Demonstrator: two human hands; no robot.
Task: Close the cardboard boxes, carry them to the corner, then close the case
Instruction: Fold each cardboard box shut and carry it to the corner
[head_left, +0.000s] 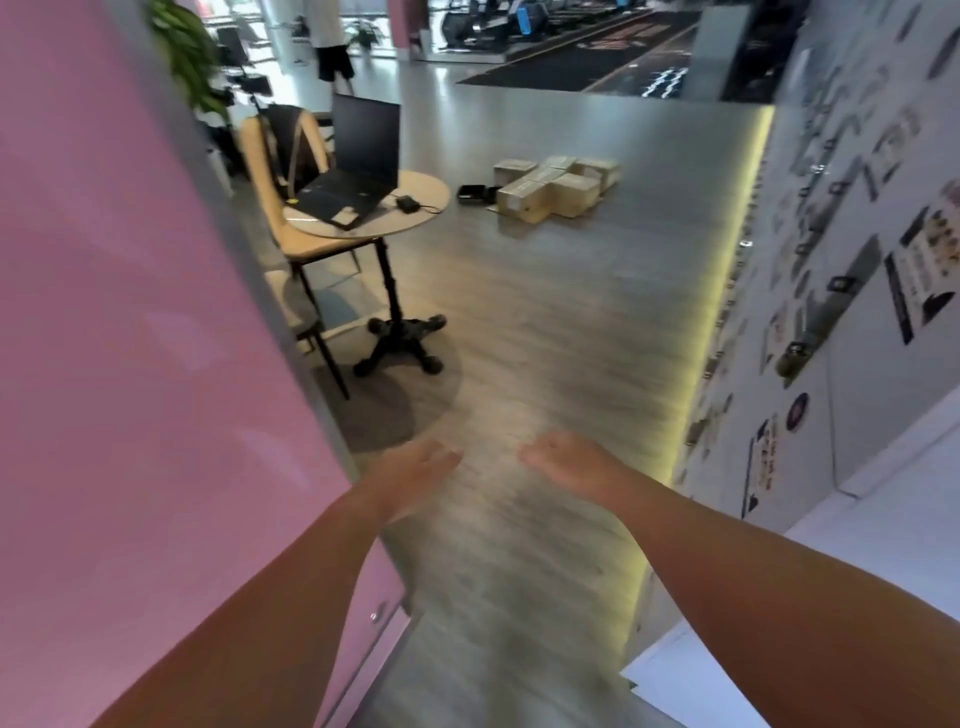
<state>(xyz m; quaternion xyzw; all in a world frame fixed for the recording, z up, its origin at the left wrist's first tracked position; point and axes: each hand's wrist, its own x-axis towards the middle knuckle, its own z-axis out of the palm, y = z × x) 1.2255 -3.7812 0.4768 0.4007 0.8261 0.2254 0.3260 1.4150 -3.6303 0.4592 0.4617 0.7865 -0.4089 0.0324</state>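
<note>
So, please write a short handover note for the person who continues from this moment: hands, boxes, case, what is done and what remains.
Left hand and right hand: both open, empty, held out over the floor.
Cardboard boxes: clustered on the floor far ahead, past the round table; flaps look down, though too distant to be sure.
Black case: on the floor left of the boxes, apparently open.
Done: nothing confirmed.
Left: check the flaps, carry the boxes to the corner, close the case.

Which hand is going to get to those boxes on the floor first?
Probably neither. The left hand and right hand are both empty, side by side, and equally far from the cardboard boxes ahead. The boxes sit slightly right of centre, so the right has a small edge.
</note>
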